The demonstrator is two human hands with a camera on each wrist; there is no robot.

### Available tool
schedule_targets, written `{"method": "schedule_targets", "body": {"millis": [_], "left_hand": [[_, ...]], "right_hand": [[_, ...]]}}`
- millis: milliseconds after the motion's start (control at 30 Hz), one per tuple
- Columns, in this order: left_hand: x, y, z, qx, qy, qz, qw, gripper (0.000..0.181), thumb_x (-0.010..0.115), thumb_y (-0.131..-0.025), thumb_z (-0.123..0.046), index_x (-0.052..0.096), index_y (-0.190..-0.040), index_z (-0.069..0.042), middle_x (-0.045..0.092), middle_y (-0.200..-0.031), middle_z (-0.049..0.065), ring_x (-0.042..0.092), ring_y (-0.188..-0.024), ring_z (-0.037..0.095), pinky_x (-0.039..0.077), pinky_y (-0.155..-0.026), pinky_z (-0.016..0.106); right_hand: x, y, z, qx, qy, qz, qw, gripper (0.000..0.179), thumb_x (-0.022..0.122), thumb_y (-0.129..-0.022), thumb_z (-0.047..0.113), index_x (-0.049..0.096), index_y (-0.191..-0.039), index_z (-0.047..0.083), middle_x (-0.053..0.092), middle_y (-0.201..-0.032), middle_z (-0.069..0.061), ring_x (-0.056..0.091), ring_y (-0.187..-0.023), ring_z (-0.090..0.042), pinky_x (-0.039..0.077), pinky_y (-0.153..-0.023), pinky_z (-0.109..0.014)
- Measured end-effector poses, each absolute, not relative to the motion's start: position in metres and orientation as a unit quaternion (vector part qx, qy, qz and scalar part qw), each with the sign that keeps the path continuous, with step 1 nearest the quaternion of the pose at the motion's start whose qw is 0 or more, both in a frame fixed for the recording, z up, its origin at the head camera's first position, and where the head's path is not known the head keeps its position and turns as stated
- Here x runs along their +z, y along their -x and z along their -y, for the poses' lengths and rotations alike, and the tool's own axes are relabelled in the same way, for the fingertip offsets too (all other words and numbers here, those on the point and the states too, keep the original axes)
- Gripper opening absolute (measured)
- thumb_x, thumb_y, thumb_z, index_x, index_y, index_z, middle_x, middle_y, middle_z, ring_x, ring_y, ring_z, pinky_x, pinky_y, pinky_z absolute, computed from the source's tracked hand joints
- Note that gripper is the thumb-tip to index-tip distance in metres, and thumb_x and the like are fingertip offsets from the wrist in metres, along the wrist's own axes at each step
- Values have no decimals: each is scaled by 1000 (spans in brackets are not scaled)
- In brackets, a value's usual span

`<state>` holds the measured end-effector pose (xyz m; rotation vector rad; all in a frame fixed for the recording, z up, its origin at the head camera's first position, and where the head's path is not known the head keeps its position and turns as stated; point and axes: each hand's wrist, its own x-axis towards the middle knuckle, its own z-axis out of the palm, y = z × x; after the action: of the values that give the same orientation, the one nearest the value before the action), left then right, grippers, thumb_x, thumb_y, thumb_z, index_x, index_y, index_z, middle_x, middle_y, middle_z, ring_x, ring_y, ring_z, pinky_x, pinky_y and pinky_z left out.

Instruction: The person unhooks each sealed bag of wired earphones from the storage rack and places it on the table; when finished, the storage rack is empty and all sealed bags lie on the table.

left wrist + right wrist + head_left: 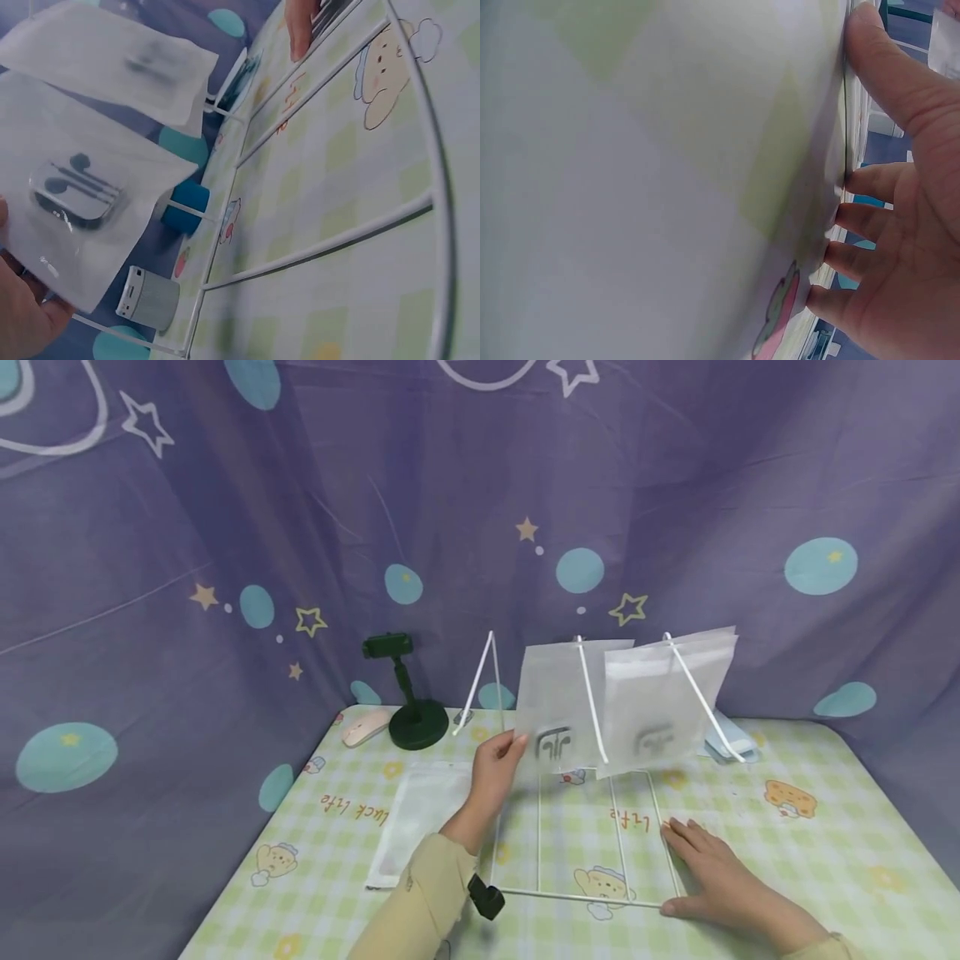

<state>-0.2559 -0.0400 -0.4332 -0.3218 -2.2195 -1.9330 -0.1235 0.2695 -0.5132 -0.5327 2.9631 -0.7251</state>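
Note:
A white wire display rack (581,895) stands on the table with three hooks at its top. On the middle hook hangs a frosted pouch (536,693) with earphones (79,191) inside. My left hand (495,772) pinches this pouch by its lower left edge, fingers partly hidden behind it. Another frosted pouch (667,693), also with earphones showing, hangs on the right hook. The left hook (480,677) is bare. My right hand (712,872) rests with spread fingers on the table, fingertips at the right bar of the rack's base.
Flat on the table left of the rack lies another frosted pouch (420,818). Behind it stand a dark green phone stand (417,724) and a pink computer mouse (365,727). A light blue packet (727,739) lies behind the right hook. A purple curtain (450,485) hangs behind.

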Motion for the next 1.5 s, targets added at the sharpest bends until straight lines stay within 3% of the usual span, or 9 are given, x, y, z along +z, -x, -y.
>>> {"method": "schedule_targets", "body": {"millis": [167, 600, 833, 1033, 1267, 1500], "left_hand": [[-407, 226, 50, -651, 121, 743, 95, 21, 62, -95, -7, 70, -106, 10, 70, -104, 22, 60, -87, 16, 48, -76, 23], [-401, 193, 71, -637, 111, 758, 84, 21, 61, -96, -6, 70, -108, 8, 71, -101, 20, 54, -78, 5, 44, -71, 19], [-426, 194, 77, -658, 105, 742, 71, 20, 62, -96, -9, 72, -104, 7, 61, -75, 11, 45, -67, 7, 39, -63, 20], [-429, 182, 81, -675, 102, 729, 54, 25, 63, -95, -13, 71, -110, 6, 70, -96, 14, 52, -78, 7, 43, -72, 20], [-428, 167, 85, -692, 103, 715, 19, 27, 62, -96, -16, 70, -110, 5, 68, -94, 9, 52, -78, 8, 44, -72, 21], [-427, 155, 91, -699, 110, 706, -13, 31, 60, -98, -17, 66, -116, 8, 70, -107, 18, 62, -88, 10, 50, -80, 24]], "right_hand": [[-512, 124, -269, -240, 167, -956, 28, 111, 73, -67, 68, 41, -143, -6, 34, -148, -32, 24, -134, -57, 22, -102, -70], [-514, 125, -271, -224, 167, -960, 29, 111, 74, -66, 68, 42, -143, -6, 35, -147, -32, 26, -134, -57, 24, -102, -70], [-514, 125, -272, -229, 170, -958, 22, 109, 75, -67, 67, 43, -142, -7, 35, -147, -32, 26, -133, -57, 25, -101, -70], [-515, 125, -272, -227, 161, -960, 38, 111, 74, -66, 68, 42, -143, -5, 34, -148, -31, 25, -134, -57, 25, -101, -70], [-521, 125, -273, -232, 164, -958, 25, 111, 72, -66, 71, 44, -142, -5, 37, -147, -31, 27, -133, -57, 26, -100, -70], [-524, 126, -274, -244, 175, -954, 5, 110, 72, -67, 71, 44, -142, -5, 36, -147, -31, 27, -133, -57, 25, -100, -69]]}}
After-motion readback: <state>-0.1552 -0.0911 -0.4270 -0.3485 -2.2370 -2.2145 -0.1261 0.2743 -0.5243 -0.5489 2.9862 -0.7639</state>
